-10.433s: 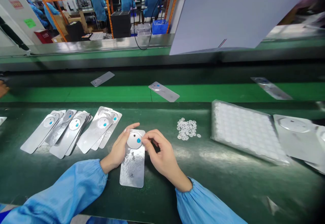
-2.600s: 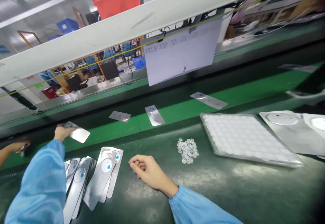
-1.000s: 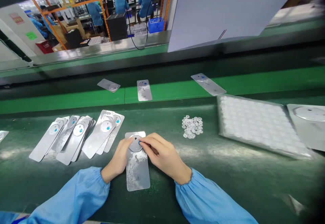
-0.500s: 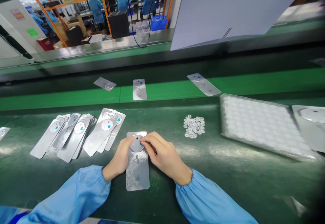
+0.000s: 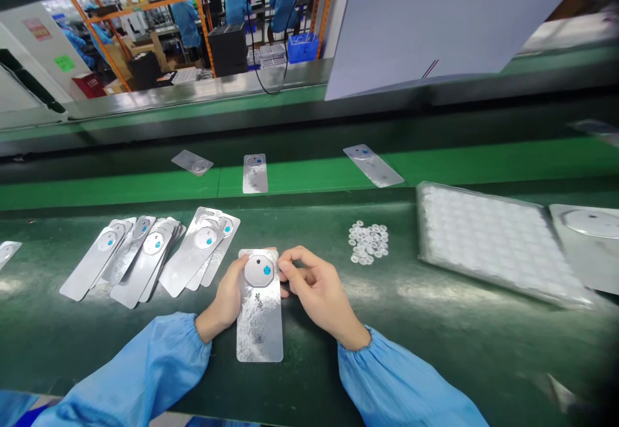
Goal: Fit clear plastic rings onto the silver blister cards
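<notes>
Silver card point(image 5: 260, 330), held between both hands point(image 5: 319, 295)

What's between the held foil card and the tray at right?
Head view: the right hand, then a loose heap of small pale discs.

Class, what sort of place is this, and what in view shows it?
Likely a factory assembly line: a green conveyor belt, a tray of small white discs, and co-workers in blue smocks.
</notes>
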### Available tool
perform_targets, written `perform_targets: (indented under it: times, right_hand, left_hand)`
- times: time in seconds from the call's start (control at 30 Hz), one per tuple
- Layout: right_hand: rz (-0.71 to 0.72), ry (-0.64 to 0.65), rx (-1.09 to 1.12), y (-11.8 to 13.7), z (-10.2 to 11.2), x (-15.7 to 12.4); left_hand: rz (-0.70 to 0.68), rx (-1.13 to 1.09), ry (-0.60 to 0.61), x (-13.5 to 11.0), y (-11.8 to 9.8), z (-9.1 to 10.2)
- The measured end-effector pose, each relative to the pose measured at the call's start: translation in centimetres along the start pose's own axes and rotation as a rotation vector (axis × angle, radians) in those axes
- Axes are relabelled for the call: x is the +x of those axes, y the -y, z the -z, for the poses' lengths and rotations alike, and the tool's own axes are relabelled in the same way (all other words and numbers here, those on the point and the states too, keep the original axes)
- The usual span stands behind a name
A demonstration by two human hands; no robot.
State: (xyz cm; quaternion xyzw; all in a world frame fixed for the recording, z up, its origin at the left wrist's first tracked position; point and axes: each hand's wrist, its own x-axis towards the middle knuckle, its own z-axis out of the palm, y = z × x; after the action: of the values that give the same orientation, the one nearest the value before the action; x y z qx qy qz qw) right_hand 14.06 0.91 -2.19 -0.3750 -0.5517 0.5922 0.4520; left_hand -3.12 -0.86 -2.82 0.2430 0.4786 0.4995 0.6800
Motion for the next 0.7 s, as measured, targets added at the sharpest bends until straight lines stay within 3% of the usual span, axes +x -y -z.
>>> perform_targets:
  times: [0.13,0.23,0.33,0.5,0.7]
  right_hand:
    - [0.225,-0.091,-0.265,-0.7,0.4,-0.2]
    - [0.374,-0.063,-0.436,-1.2,0.3,-0.3]
    - [0.391,-0.103,-0.437,-1.3,0.1,-0.4]
    - [0.357,-0.105,-0.381,-1.2,-0.1,-0.5]
    - [0.517,-0.077,-0.582,-1.3,-0.2,-0.8]
  left_hand:
    - [-0.071,0.117,0.098,-0.5,-0.4,-0.5]
    - [-0.221,0.339,0.059,-0.8,-0.5,-0.6]
    - [-0.226,0.459,0.018,-0.9,-0.6,-0.9]
    - [-0.205,0.463,-0.023,-0.8,-0.6,-1.1]
    - [-0.227,0.500,0.010,-0.8,-0.6,-1.1]
